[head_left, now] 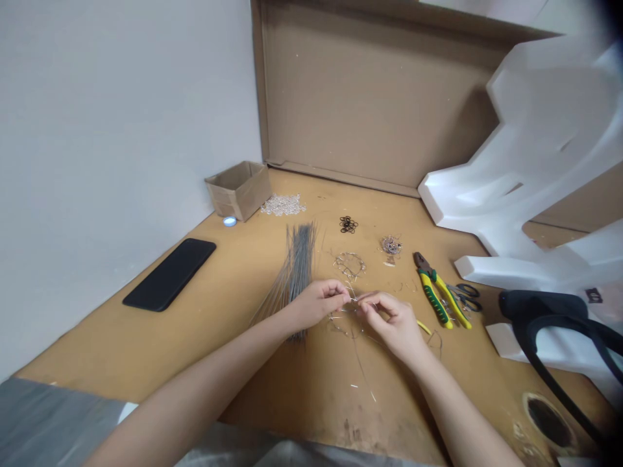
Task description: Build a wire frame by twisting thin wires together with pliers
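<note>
My left hand (324, 301) and my right hand (392, 321) are close together over the middle of the table, both with fingers pinched. Between the fingertips runs a thin metal wire (354, 299), gripped from both sides; its fine detail is too small to make out. A bundle of straight grey wires (300, 256) lies beside and partly under my left forearm. Just beyond my hands is a wire ring (350, 264) with small pieces around it. More thin wire shows below my fingers, partly hidden by them.
Yellow-green pliers (440, 295) and dark-handled scissors (468, 295) lie to the right. Behind are black rings (348, 225), a small metallic pile (390, 244), clear beads (285, 205) and a cardboard box (241, 191). A black phone (170, 274) lies left; white foam (545, 149) stands right.
</note>
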Tool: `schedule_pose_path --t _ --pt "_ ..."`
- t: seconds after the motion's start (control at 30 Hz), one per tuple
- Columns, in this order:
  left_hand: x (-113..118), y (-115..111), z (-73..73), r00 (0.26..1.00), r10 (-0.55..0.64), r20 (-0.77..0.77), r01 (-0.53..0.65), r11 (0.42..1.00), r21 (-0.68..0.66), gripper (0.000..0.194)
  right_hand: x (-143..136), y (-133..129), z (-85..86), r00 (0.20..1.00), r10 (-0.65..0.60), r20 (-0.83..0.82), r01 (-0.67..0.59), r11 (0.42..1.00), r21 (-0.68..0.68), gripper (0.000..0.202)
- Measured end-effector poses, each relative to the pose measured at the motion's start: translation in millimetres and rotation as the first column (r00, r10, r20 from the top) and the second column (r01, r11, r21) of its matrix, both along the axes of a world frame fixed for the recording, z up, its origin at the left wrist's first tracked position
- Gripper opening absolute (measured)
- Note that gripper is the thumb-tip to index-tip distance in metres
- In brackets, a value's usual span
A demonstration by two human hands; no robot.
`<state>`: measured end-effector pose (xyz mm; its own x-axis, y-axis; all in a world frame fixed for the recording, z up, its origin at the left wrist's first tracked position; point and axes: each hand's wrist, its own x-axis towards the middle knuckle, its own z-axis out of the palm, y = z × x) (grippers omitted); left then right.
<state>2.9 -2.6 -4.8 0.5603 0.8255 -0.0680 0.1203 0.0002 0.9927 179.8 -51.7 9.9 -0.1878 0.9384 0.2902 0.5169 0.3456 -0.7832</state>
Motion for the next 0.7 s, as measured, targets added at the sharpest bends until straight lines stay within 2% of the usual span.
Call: schedule_pose_path --t 0.23,0.43,0.57,0.7 --pt "0.0 -1.8 -1.0 0.997 -0.060 -0.041 0.059 0.997 -0.040 0.017 6.8 1.8 2.7 1.000 0.002 0.022 -0.005 0.985 0.173 0.012" --pt "2.0 -4.5 -0.8 0.988 -0.126 -0.087 0.122 0.991 -0.053 0.014 6.4 1.4 -4.5 0.954 -0.024 0.298 -0.080 0.940 0.332 0.017" --pt "1.7 -3.6 -2.7 0.990 -0.119 -0.075 0.115 0.992 -0.050 0.012 6.8 1.1 -3.7 0.908 -0.017 0.419 -0.136 0.934 0.332 0.019" --pt "1.7 -2.5 -7.7 0.992 -0.106 -0.072 0.105 0.994 -0.027 0.011 6.5 -0.2 -1.9 0.881 0.006 0.474 -0.157 0.948 0.278 0.023"
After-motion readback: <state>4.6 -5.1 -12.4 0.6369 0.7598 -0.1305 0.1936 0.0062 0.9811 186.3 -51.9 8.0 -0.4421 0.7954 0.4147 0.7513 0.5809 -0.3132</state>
